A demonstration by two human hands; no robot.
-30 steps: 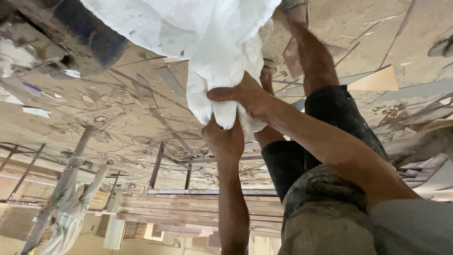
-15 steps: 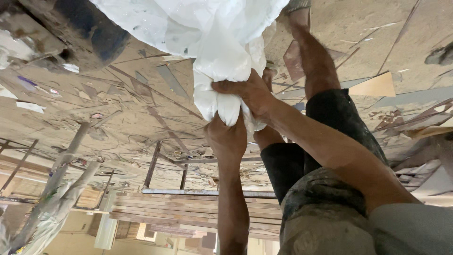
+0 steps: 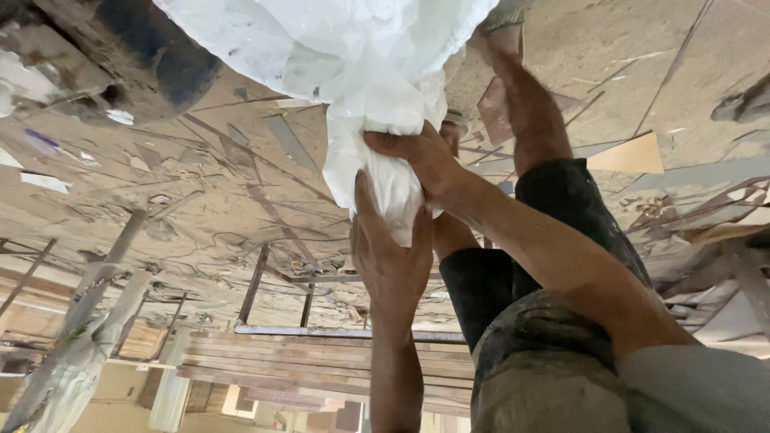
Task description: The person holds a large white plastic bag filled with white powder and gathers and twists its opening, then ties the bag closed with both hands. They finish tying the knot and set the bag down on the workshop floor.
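Dusty floor (image 3: pixel 200 200) littered with scraps fills the frame. White sack (image 3: pixel 361 64), upper centre, neck bunched. Left hand (image 3: pixel 391 261) and right hand (image 3: pixel 417 160) both clamped around the neck. Thin fabric might tear or slip under load.

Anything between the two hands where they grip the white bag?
Head view: only the gathered neck of the white bag lies between the left hand and right hand; both clamp it.
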